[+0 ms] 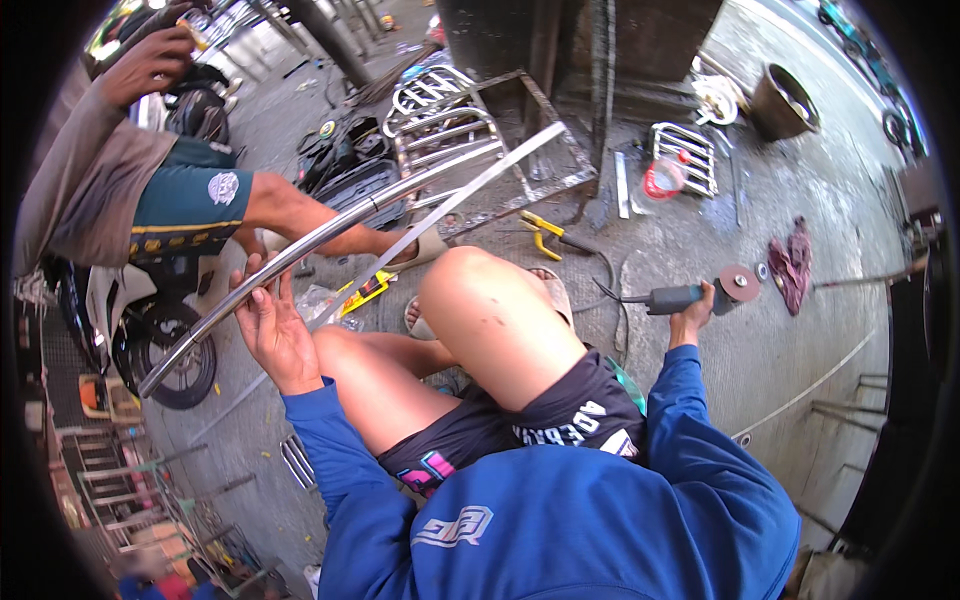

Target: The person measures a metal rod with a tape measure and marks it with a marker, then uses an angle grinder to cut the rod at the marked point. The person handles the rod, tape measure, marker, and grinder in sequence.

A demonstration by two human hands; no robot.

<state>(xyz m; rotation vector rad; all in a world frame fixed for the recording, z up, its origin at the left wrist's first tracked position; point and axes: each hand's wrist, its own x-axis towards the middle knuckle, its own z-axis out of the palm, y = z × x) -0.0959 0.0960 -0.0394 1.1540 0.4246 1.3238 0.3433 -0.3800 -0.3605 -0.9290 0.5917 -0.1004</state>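
Observation:
My left hand (270,335) is closed on a shiny round metal tube (340,222), which slants from lower left to upper right. A dark ring marks the tube along its upper half. Beside it runs a long flat metal bar (480,187), passing over my bent leg; whether my left hand touches it I cannot tell. At the right, my right hand (688,322) grips an angle grinder (675,298) near its head. The grinder's reddish-brown disc (738,283) faces up, held away from the tube, and I cannot tell whether it spins.
Another person's raised hand (155,65) is at upper left, their leg near the tube. Welded metal frames (450,140) lie ahead. A yellow-handled clamp (540,225) with a cable, a red-labelled bottle (665,178), a bucket (783,103), a rag (792,265) and a motorcycle wheel (180,355) surround me.

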